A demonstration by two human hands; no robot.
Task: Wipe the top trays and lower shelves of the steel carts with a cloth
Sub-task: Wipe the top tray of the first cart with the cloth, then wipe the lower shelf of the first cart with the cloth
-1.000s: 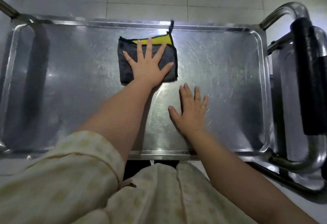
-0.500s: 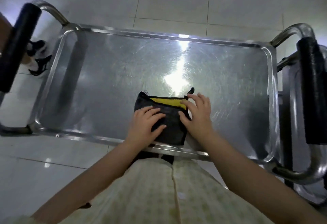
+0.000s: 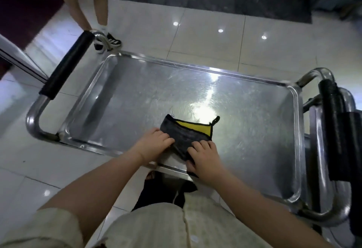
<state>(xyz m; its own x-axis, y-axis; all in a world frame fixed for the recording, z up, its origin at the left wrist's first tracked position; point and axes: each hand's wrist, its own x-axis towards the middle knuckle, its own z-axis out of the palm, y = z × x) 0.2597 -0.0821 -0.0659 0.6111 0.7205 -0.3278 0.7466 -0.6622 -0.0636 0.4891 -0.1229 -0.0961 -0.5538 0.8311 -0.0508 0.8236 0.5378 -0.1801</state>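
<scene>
Looking down through the head camera, I see the cloth (image 3: pixel 187 135) lying on the top tray (image 3: pixel 137 95) of the steel cart, close against the tray's near edge and about midway along it. It is dark grey with black piping. A yellow face shows along its far side. Its nearest end drapes over the near rim, so its long axis runs from that rim in towards the tray's middle. The small black hanging loop (image 3: pixel 216 120) sits at the far right corner of the cloth and points toward the tray's far right corner.

My left hand (image 3: pixel 154 145) has its fingers curled onto the cloth's left edge, bunching the fabric. My right hand (image 3: pixel 205 157) grips the near right part of the cloth, fingers bent over it, just above the rim. The two hands sit close together with a creased strip of cloth between them.

A black-padded handle (image 3: pixel 66 65) stands off the tray's left end. Beyond it another person's shoes (image 3: pixel 107 41) rest on the tiled floor (image 3: pixel 205 38).
</scene>
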